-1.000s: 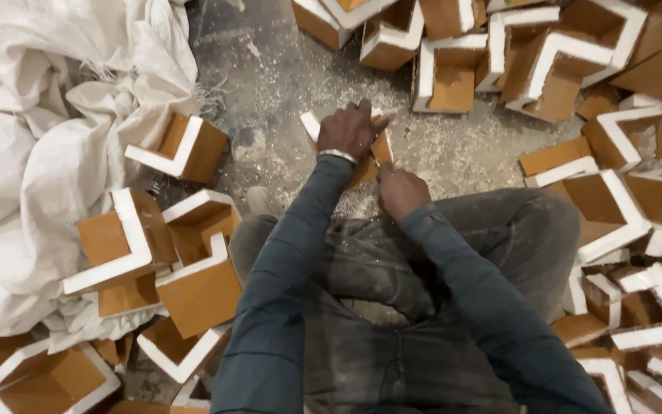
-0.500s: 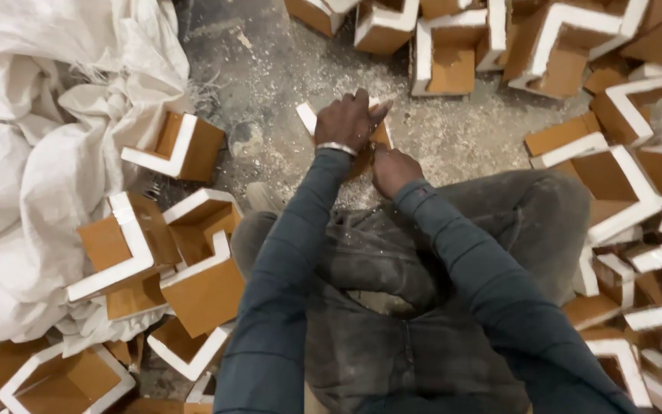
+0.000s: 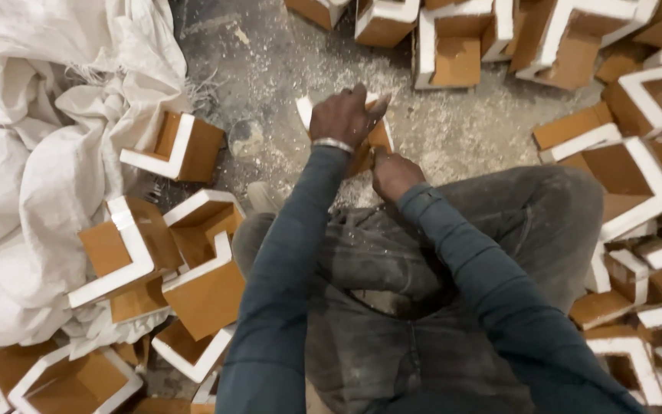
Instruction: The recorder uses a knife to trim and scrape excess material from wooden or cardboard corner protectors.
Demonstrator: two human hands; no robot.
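Dusty floor (image 3: pixel 285 69): left hand (image 3: pixel 342 115) clamps the wooden corner piece (image 3: pixel 377 138); right hand (image 3: pixel 394 173), closed beside it, seems to trim its edge.

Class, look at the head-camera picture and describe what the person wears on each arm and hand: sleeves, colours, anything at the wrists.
Both arms are covered by long, dark blue-grey sleeves reaching to the wrists. The left hand is bare, with a thin silver-coloured metal bangle at the wrist, just past the cuff. The right hand is bare too, with no glove; no band shows on it. Pale dust speckles the sleeves.
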